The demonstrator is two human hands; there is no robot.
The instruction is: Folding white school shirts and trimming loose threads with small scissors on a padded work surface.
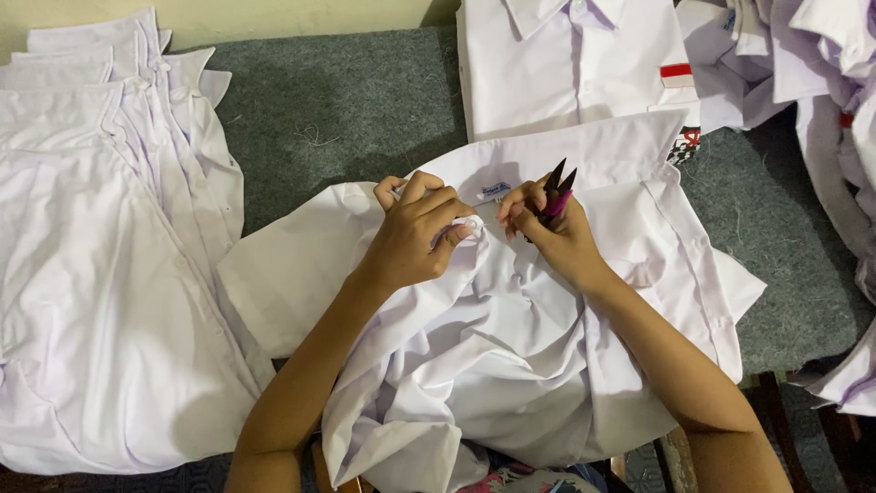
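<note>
- While pinching the collar area of the white shirt (pixel 511 356), left hand (pixel 415 233) closed on a fold of cloth near a small button, fingers curled tight.
- Right hand (pixel 552 228) closed around a small thread snip (pixel 557 190) with pink handle and 2 dark pointed blades, tips up and slightly apart, just beside the small label at the collar.
- Shirt spread on the grey surface (pixel 365 100), lower part hanging toward the lap, between 2 other heaps.
- Possible trouble: sharp tips very near the left fingertips, so a slip could prick skin.
- Also possible: thin woven cloth caught between the blades together with a thread, then cut or holed.
- Cloth smooth, light, easily creased; surface rough like carpet, with loose threads on it.
- Stack of white shirts (pixel 100 274) at the left, flat and layered; folded shirt (pixel 570 64) behind, with a red patch.
</note>
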